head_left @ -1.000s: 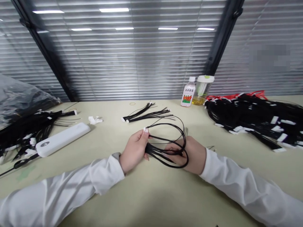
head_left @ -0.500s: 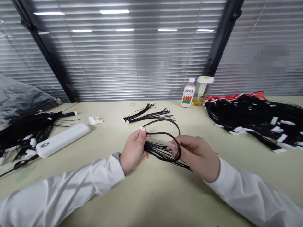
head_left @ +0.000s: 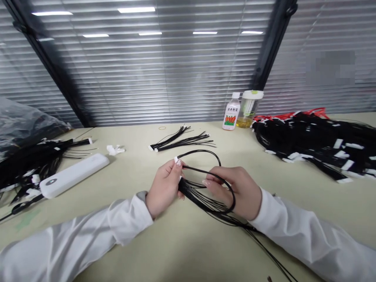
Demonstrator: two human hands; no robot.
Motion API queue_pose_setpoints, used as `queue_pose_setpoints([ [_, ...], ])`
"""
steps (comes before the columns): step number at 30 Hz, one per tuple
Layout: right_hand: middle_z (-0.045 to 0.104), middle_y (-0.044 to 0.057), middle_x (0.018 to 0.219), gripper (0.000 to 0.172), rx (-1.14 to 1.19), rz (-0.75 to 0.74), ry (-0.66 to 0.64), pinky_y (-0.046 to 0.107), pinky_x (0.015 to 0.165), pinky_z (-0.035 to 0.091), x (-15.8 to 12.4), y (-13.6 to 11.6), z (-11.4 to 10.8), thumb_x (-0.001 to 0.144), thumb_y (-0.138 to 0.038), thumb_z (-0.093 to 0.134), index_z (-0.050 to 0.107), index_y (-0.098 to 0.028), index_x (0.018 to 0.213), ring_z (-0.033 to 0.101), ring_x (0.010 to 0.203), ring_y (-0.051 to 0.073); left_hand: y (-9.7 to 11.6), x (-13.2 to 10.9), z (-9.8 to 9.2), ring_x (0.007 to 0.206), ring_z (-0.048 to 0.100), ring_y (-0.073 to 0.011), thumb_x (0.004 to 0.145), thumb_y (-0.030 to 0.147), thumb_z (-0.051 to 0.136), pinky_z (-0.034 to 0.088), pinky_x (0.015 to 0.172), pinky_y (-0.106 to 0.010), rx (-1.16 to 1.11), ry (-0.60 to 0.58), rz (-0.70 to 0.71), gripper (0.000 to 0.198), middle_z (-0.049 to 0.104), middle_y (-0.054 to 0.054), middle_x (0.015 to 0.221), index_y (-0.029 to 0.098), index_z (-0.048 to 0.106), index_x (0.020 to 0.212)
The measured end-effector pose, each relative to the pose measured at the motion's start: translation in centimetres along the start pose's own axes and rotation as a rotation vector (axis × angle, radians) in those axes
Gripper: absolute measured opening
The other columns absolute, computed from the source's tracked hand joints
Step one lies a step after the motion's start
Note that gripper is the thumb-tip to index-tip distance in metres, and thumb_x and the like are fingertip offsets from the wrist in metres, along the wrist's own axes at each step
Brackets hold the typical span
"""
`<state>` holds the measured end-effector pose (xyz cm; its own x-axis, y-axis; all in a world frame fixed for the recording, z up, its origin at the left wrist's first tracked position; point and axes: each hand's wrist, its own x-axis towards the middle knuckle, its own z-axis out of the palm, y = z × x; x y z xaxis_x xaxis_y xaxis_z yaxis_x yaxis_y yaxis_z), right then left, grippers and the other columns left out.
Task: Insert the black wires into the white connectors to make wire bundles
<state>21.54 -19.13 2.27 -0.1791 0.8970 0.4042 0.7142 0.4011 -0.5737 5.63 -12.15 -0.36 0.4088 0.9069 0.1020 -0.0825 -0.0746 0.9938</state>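
Observation:
My left hand is closed on the white-connector end of a black wire harness, pinching it between thumb and fingers. One white connector pokes out above the thumb. From there a thick black cable loops up and round to the right, passing in front of my right hand. Thumb and fingers of that hand are closed on some of the thin black wires, though the exact strands are partly hidden. Loose wire ends trail below the right wrist toward the bottom right.
Two short wire harnesses lie behind my hands. A big pile of black harnesses is at right, another pile at left beside a white power bank. A bottle and a lidded cup stand near the blinds.
The right hand has shifted slightly left and up, and its grip on the wires has changed. Long wire ends now trail to the lower right. The left hand stays on the connector end.

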Motion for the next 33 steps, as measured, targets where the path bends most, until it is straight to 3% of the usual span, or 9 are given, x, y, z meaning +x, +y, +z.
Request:
queue_pose_setpoints([
  [7, 0.048, -0.001, 0.056, 0.015, -0.048, -0.054, 0.116, 0.021, 0.053, 0.034, 0.1, 0.3, -0.3, 0.071, -0.021, 0.049, 0.048, -0.016, 0.057, 0.043, 0.054, 0.009, 0.4, -0.2, 0.3, 0.026, 0.04, -0.0028, 0.077, 0.048, 0.045, 0.032, 0.027, -0.014, 0.039, 0.043, 0.002, 0.034, 0.046, 0.006, 0.054, 0.015, 0.049, 0.08],
  [12, 0.039, -0.004, 0.044, 0.03, -0.082, 0.024, -0.031, 0.02, 0.047, 0.027, -0.1, 0.4, -0.2, 0.076, -0.028, 0.047, 0.048, -0.015, 0.049, 0.031, 0.044, 0.006, 0.5, -0.3, 0.4, 0.027, 0.04, -0.0032, 0.078, 0.046, 0.045, 0.032, 0.027, -0.014, 0.038, 0.039, 0.02, 0.031, 0.045, 0.006, 0.053, 0.015, 0.049, 0.079],
  [16, 0.039, -0.004, 0.042, 0.033, 0.005, 0.098, -0.117, 0.02, 0.043, 0.024, -0.2, 0.2, 0.0, 0.079, -0.032, 0.044, 0.049, -0.015, 0.051, 0.032, 0.042, 0.006, 0.5, -0.2, 0.4, 0.027, 0.041, -0.0036, 0.079, 0.045, 0.044, 0.034, 0.028, -0.015, 0.057, 0.047, 0.028, 0.03, 0.044, 0.007, 0.053, 0.016, 0.049, 0.079],
  [22, 0.04, -0.005, 0.042, 0.025, 0.147, 0.206, -0.226, 0.018, 0.04, 0.026, -0.1, -0.1, 0.1, 0.076, -0.034, 0.05, 0.056, -0.015, 0.06, 0.034, 0.041, 0.006, 0.5, -0.2, 0.3, 0.028, 0.042, -0.0041, 0.08, 0.045, 0.042, 0.035, 0.029, -0.015, 0.087, 0.039, 0.044, 0.029, 0.043, 0.007, 0.051, 0.016, 0.048, 0.077],
  [25, 0.042, -0.004, 0.047, 0.028, 0.231, 0.186, -0.271, 0.018, 0.043, 0.028, -0.2, 0.0, 0.6, 0.079, -0.033, 0.045, 0.056, -0.015, 0.061, 0.037, 0.045, 0.007, 0.5, -0.3, 0.3, 0.028, 0.041, -0.0035, 0.081, 0.044, 0.042, 0.034, 0.029, -0.014, 0.091, 0.028, 0.044, 0.028, 0.043, 0.007, 0.051, 0.016, 0.049, 0.078],
  [29, 0.042, -0.004, 0.048, 0.025, 0.184, 0.135, -0.262, 0.017, 0.044, 0.027, -0.2, 0.4, 1.4, 0.078, -0.032, 0.046, 0.052, -0.016, 0.06, 0.036, 0.047, 0.006, 0.4, -0.3, 0.2, 0.029, 0.042, -0.0031, 0.081, 0.044, 0.042, 0.034, 0.029, -0.013, 0.115, -0.001, 0.058, 0.029, 0.044, 0.007, 0.052, 0.016, 0.05, 0.081],
  [33, 0.043, -0.005, 0.049, 0.02, 0.116, 0.19, -0.277, 0.017, 0.044, 0.027, 0.1, 0.2, 1.3, 0.077, -0.027, 0.044, 0.048, -0.016, 0.06, 0.037, 0.047, 0.007, 0.4, -0.3, 0.2, 0.029, 0.042, -0.0031, 0.081, 0.044, 0.041, 0.035, 0.03, -0.014, 0.106, -0.012, 0.051, 0.03, 0.044, 0.007, 0.051, 0.016, 0.049, 0.08],
])
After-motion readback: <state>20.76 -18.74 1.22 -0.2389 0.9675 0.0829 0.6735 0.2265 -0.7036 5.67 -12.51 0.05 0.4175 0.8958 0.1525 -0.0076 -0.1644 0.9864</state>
